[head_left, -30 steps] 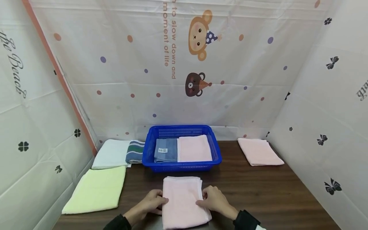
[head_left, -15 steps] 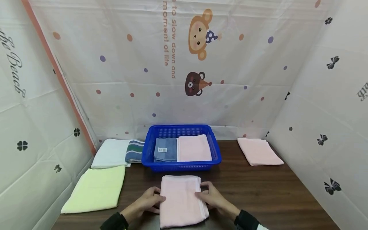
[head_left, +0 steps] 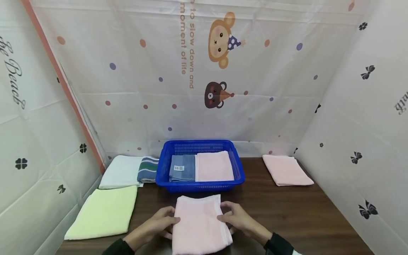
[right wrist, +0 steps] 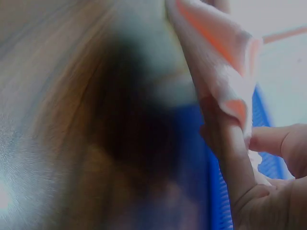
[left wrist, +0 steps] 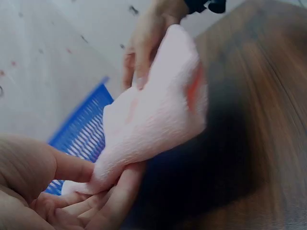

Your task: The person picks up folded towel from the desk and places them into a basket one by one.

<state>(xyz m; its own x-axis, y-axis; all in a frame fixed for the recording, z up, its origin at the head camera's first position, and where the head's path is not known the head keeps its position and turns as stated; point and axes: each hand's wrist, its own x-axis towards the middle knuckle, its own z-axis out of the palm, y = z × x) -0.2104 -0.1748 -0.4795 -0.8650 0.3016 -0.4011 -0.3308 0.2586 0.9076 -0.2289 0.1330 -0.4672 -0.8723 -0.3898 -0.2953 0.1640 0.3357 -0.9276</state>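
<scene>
Both hands pinched the folded pink towel (head_left: 199,223) by its sides, left hand (head_left: 159,225) and right hand (head_left: 234,219), fingers tucked beneath and partly hidden. Its near end was cut off by the frame. It sat near the table's (head_left: 302,216) front edge, long axis pointing toward the blue basket (head_left: 237,170). Soft, pale, layered edges showed on its right.

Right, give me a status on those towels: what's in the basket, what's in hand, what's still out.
Done: a blue towel and a pink towel lie folded in the blue basket.
In hand: the left hand and right hand grip the sides of a folded pink towel in front of the basket.
Left out on the table: white, striped, yellow and another pink towel.
</scene>
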